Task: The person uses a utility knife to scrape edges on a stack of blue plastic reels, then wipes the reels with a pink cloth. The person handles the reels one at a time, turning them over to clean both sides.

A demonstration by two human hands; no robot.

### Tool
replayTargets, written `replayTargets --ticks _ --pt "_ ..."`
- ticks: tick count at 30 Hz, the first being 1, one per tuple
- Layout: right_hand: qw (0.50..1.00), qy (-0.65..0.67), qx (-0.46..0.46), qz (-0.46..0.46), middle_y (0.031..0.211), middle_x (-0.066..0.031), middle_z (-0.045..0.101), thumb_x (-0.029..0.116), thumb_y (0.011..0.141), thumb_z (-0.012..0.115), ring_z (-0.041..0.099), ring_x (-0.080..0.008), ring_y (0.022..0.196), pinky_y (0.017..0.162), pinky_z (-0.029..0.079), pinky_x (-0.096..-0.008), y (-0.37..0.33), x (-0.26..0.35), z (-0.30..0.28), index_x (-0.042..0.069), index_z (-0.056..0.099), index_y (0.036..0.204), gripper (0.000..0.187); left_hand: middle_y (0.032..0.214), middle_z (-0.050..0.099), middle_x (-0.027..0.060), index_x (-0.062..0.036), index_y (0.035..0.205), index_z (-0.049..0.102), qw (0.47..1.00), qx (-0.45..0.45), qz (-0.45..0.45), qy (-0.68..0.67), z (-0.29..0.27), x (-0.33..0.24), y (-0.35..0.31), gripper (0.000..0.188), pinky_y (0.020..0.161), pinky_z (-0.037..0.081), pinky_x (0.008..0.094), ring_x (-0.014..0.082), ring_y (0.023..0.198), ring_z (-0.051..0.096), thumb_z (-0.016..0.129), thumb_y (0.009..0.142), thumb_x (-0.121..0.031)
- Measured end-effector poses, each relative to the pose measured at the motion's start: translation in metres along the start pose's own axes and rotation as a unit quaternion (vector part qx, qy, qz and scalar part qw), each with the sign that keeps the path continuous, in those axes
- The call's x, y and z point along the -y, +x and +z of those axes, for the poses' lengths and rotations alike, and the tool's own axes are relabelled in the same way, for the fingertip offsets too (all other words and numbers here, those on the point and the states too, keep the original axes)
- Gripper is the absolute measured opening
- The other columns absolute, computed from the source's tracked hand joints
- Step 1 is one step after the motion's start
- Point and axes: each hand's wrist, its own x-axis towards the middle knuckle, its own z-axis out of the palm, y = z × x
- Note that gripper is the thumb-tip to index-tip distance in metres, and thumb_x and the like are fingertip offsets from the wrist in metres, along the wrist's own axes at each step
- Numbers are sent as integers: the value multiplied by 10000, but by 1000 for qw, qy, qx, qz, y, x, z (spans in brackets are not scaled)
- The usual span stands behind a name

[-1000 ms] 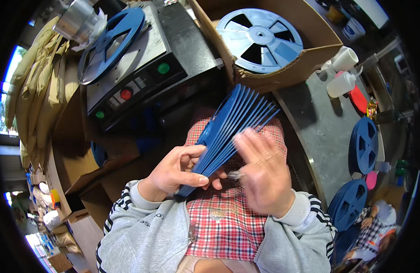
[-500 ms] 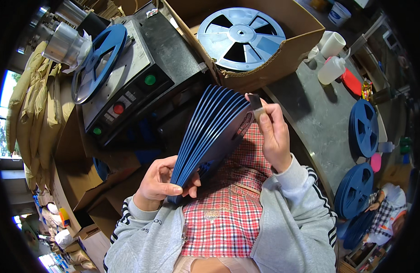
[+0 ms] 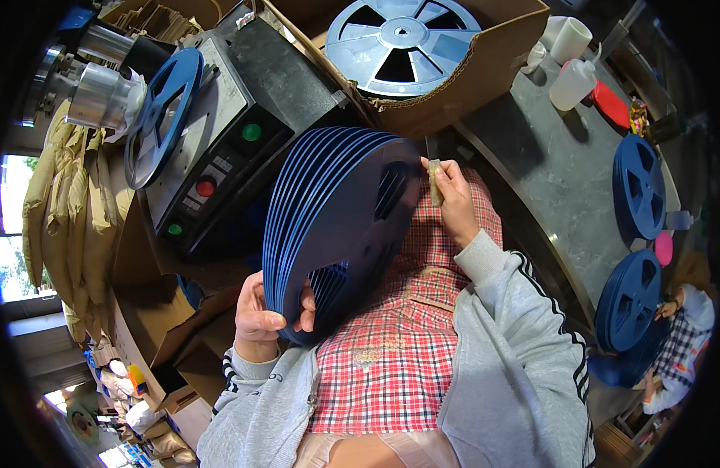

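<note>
My left hand (image 3: 260, 318) grips a fanned stack of dark blue plastic reels (image 3: 336, 226) near its lower edge. Its thumb lies outside and the fingertips come through a cut-out in the nearest disc. The stack stands on edge before my checked apron, its discs' rims showing as parallel lines. By the far right rim of the stack, my right hand (image 3: 457, 204) pinches a small flat tan strip (image 3: 435, 184); I cannot make out exactly what it is. That strip is close to the rim, but whether it touches is unclear.
Ahead, a cardboard box (image 3: 496, 58) holds a pale blue reel (image 3: 403, 43). Left of it stands a machine with green and red buttons (image 3: 206, 186), another reel (image 3: 163, 117) mounted on it. The grey table (image 3: 531, 195) at right bears white bottles (image 3: 572, 84) and stacked reels (image 3: 629, 300). Another person (image 3: 684, 335) is at far right.
The stack has turned so the nearest disc's broad face shows more, and it has shifted left and up. Both hands have moved slightly left, keeping their holds. The view has shifted a little.
</note>
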Motion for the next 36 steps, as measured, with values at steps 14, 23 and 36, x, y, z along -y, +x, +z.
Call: replayTargets --ticks 14,23,36 --pt "973 158 -48 161 895 -12 532 162 1038 409 493 -103 796 747 430 -259 -35 -67 4 88 513 946 157 964 671 277 165 1207 529 999 -22 27 -27 -5 3 -2 615 563 579 311 323 697 717 732 659 -28" --pt "910 221 -60 347 996 -81 600 153 1048 361 580 -178 864 885 515 -357 -67 -70 10 56 530 1026 197 961 668 277 168 1210 527 998 -30 47 -35 -2 4 -2 623 547 570 307 317 682 711 734 657 -30" --pt "838 321 4 441 1065 -154 577 135 1044 301 600 -197 855 789 545 -368 -81 -76 9 -63 449 1217 301 950 673 268 166 1210 530 997 -33 53 -34 4 8 -1 622 537 573 297 306 658 707 738 657 -28"
